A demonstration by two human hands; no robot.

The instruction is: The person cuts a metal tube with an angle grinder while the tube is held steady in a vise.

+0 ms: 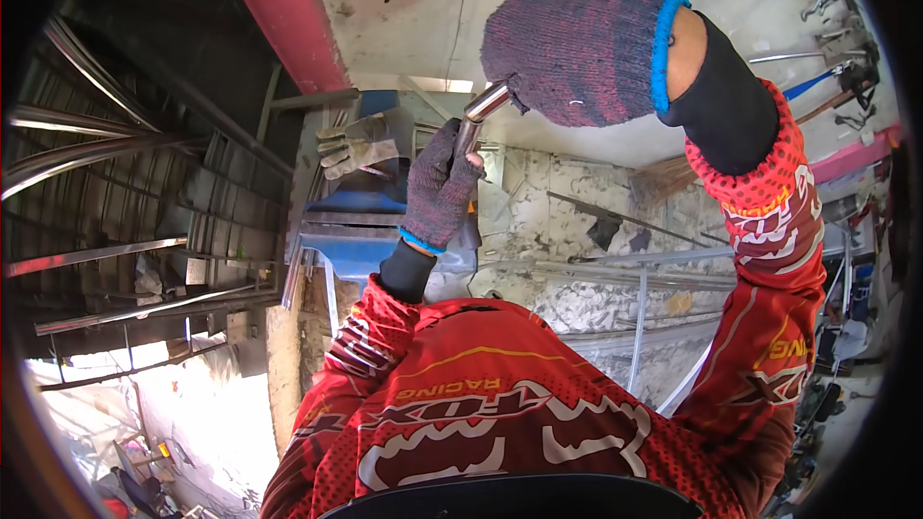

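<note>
A short, shiny metal tube (487,103) with an angled bend or joint spans the gap between my hands. My left hand (442,185), in a dark knitted glove with a blue cuff, is closed around its lower part. Raised closer to the camera, my right hand (585,50) wears a matching glove and is closed at the tube's upper end. Its fingers are mostly hidden behind the back of the glove. A pale, worn work glove (358,142) lies just left of my left hand, by a blue metal machine or stand (361,200).
Long metal tubes and bars (106,149) are stacked on a rack at left. A pink-red beam (284,14) runs along the upper left. Metal lengths (642,312) stand or lie over the stained floor (538,197). Tools (827,67) line the right edge.
</note>
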